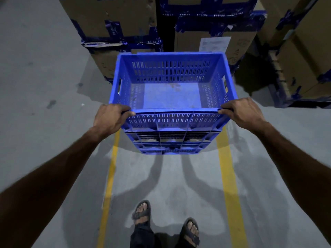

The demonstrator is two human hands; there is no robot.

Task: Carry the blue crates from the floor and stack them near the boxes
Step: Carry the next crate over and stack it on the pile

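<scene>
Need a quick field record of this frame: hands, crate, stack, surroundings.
left hand: gripping the near left corner of the top crate's rim
right hand: gripping the near right corner of the same rim
top crate: blue, slotted walls, empty
stack: top crate sits on more blue crates; count unclear
cardboard boxes: behind the stack, blue tape
floor: grey concrete, yellow lines
feet: sandals

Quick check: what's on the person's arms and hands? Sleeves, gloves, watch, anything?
Nothing worn. The left hand and right hand are bare: no gloves, rings or watch visible. Both forearms are uncovered, with no sleeve in view up to the frame edge.
</scene>
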